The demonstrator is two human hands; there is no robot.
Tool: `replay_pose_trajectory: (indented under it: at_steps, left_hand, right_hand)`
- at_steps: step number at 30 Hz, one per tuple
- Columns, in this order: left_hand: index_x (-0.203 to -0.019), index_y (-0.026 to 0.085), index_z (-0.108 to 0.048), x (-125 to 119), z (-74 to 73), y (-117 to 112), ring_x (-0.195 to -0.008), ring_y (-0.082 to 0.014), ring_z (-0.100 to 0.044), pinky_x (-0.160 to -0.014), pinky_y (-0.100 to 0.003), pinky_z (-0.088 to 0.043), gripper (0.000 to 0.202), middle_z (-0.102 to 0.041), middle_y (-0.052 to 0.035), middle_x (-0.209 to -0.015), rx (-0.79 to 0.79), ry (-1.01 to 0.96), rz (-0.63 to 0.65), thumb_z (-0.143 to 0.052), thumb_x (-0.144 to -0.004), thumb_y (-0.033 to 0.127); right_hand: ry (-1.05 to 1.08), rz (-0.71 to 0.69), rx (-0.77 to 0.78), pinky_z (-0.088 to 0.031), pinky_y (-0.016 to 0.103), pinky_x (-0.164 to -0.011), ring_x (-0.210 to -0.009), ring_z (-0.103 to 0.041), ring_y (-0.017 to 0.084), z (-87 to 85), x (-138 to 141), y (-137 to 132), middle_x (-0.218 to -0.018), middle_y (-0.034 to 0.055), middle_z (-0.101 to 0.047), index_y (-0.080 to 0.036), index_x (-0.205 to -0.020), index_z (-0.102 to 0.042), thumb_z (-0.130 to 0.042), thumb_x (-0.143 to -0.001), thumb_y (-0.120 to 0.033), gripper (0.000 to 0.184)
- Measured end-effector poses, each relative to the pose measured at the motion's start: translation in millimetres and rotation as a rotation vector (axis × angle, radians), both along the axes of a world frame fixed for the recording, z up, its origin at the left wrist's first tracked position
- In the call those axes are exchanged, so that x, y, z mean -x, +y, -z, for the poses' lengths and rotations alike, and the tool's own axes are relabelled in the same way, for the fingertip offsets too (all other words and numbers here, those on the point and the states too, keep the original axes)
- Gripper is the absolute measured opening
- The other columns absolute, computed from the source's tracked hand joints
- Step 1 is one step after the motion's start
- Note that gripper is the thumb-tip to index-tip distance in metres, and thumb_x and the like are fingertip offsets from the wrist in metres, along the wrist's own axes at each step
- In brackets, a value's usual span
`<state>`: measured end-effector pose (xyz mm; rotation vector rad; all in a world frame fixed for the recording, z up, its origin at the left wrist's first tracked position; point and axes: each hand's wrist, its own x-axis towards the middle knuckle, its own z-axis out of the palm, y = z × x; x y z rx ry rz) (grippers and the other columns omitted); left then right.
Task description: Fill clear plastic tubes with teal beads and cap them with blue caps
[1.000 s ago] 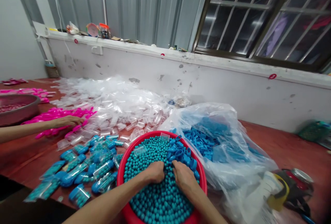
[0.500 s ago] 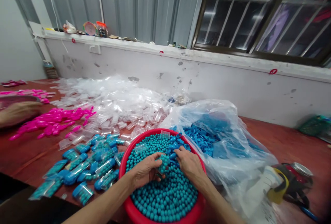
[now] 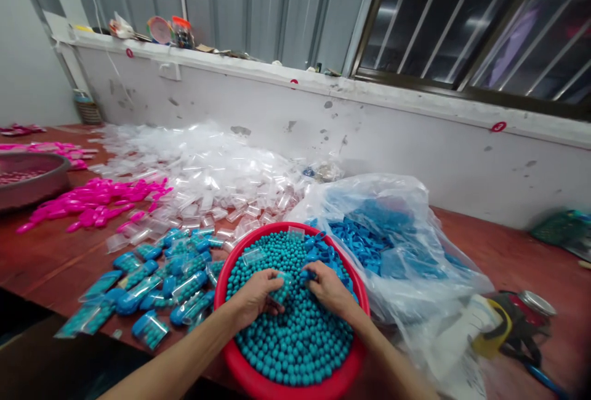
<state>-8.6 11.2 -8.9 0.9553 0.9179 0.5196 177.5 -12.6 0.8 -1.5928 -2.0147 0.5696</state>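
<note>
A red basin (image 3: pixel 240 368) full of small teal balls (image 3: pixel 295 344) stands in front of me on the red-brown table. My left hand (image 3: pixel 253 297) is closed around a clear tube (image 3: pixel 280 289) packed with teal balls, held just above the heap. My right hand (image 3: pixel 329 289) pinches a blue cap (image 3: pixel 306 275) close to the tube's upper end. More blue caps (image 3: pixel 330 253) lie at the basin's far right rim, and an empty clear tube (image 3: pixel 252 256) rests on the balls.
Filled blue-capped tubes (image 3: pixel 157 283) lie left of the basin. Behind them spreads a heap of empty clear tubes (image 3: pixel 203 172), with pink pieces (image 3: pixel 92 203) and a grey bowl (image 3: pixel 32 186) further left. A plastic bag of blue caps (image 3: pixel 392 240) sits to the right.
My hands rose out of the balls with a filled tube and a blue cap, now brought close together. The other person's hand at the left has withdrawn from view.
</note>
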Motion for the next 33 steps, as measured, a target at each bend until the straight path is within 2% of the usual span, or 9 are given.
replay_pose_trajectory:
  at_steps: [3,5,8,11,16,20,24,28,33]
  left_hand:
    - [-0.089,0.018,-0.042,2.4,-3.3,0.2,-0.045,-0.0115,-0.054,-0.043,-0.022,-0.038,0.039,-0.056,0.0028,-0.062,0.065,-0.06,0.027,-0.06,-0.061,0.038]
    - [-0.086,0.019,-0.042,3.8,-4.6,-0.1,-0.045,-0.0112,-0.053,-0.043,-0.022,-0.04,0.034,-0.055,0.0039,-0.059,0.098,-0.088,0.034,-0.059,-0.063,0.037]
    - [-0.08,0.019,-0.04,4.3,-4.6,-1.0,-0.042,-0.0111,-0.052,-0.039,-0.02,-0.038,0.03,-0.053,0.0044,-0.055,0.106,-0.084,0.063,-0.057,-0.064,0.038]
    - [-0.081,0.018,-0.04,3.2,-4.7,-2.3,-0.041,-0.0105,-0.053,-0.036,-0.018,-0.035,0.032,-0.055,0.0029,-0.06,0.081,-0.082,0.082,-0.057,-0.064,0.04]
    - [-0.083,0.018,-0.042,4.5,-11.1,-5.4,-0.035,-0.0053,-0.046,-0.031,-0.014,-0.022,0.032,-0.055,0.0036,-0.058,0.037,-0.058,0.097,-0.057,-0.066,0.041]
    - [-0.086,0.019,-0.042,5.8,-14.9,-8.4,-0.035,-0.0038,-0.042,-0.032,-0.014,-0.021,0.031,-0.053,0.0043,-0.058,0.025,-0.099,0.183,-0.053,-0.07,0.042]
    - [-0.089,0.019,-0.041,1.6,-8.2,-8.9,-0.033,-0.0033,-0.039,-0.03,-0.015,-0.021,0.027,-0.049,0.007,-0.06,-0.225,0.08,0.092,-0.052,-0.07,0.035]
    - [-0.084,0.018,-0.044,-1.8,1.5,-7.2,-0.04,-0.0026,-0.036,-0.032,-0.014,-0.028,0.016,-0.044,0.0074,-0.066,-0.367,0.118,0.1,-0.048,-0.069,0.02]
    - [-0.089,0.019,-0.043,1.1,-2.6,-9.2,-0.04,-0.0025,-0.036,-0.033,-0.013,-0.028,0.02,-0.043,0.0074,-0.067,-0.346,0.065,0.143,-0.048,-0.069,0.02]
  right_hand:
    - [-0.042,-0.182,0.041,-0.041,0.026,-0.078,-0.087,-0.054,0.015,1.5,-6.7,-8.6,-0.097,0.0035,-0.056,-0.021,-0.094,-0.062,-0.039,-0.066,0.0,0.042]
    - [-0.023,-0.185,0.043,-0.041,0.025,-0.078,-0.088,-0.055,0.014,-4.6,-10.8,-11.3,-0.097,0.0035,-0.057,-0.021,-0.095,-0.062,-0.035,-0.068,0.0,0.044]
    - [-0.043,0.091,0.034,-0.041,0.027,-0.078,-0.088,-0.057,0.017,-20.3,-9.8,-11.3,-0.094,0.0046,-0.062,-0.02,-0.096,-0.061,-0.036,-0.081,-0.016,0.03]
    - [-0.281,0.286,0.124,-0.042,0.029,-0.069,-0.084,-0.06,0.021,-32.1,2.3,-11.0,-0.086,0.0062,-0.066,-0.02,-0.096,-0.059,-0.039,-0.085,-0.037,0.029]
    - [-0.614,0.083,0.071,-0.041,0.026,-0.061,-0.081,-0.061,0.02,-26.5,24.2,-12.8,-0.095,0.0061,-0.061,-0.024,-0.1,-0.056,-0.051,-0.08,-0.033,0.022]
    - [-0.73,-0.013,0.096,-0.04,0.026,-0.058,-0.08,-0.06,0.021,-16.8,23.1,-11.7,-0.096,0.0073,-0.058,-0.023,-0.092,-0.058,-0.054,-0.079,-0.028,0.015]
    - [-0.743,0.009,0.094,-0.039,0.026,-0.056,-0.072,-0.06,0.019,-20.9,16.1,-13.6,-0.09,0.0076,-0.058,-0.021,-0.092,-0.057,-0.045,-0.083,-0.019,0.016]
    - [-0.542,-0.112,0.028,-0.039,0.024,-0.063,-0.077,-0.057,0.017,-30.8,17.0,-16.9,-0.085,0.0043,-0.059,-0.019,-0.09,-0.056,-0.043,-0.081,-0.013,0.017]
    - [0.119,-0.133,0.112,-0.041,0.024,-0.067,-0.075,-0.053,0.014,-26.6,13.8,-7.3,-0.078,0.0001,-0.057,-0.018,-0.085,-0.056,-0.055,-0.076,-0.024,0.012]
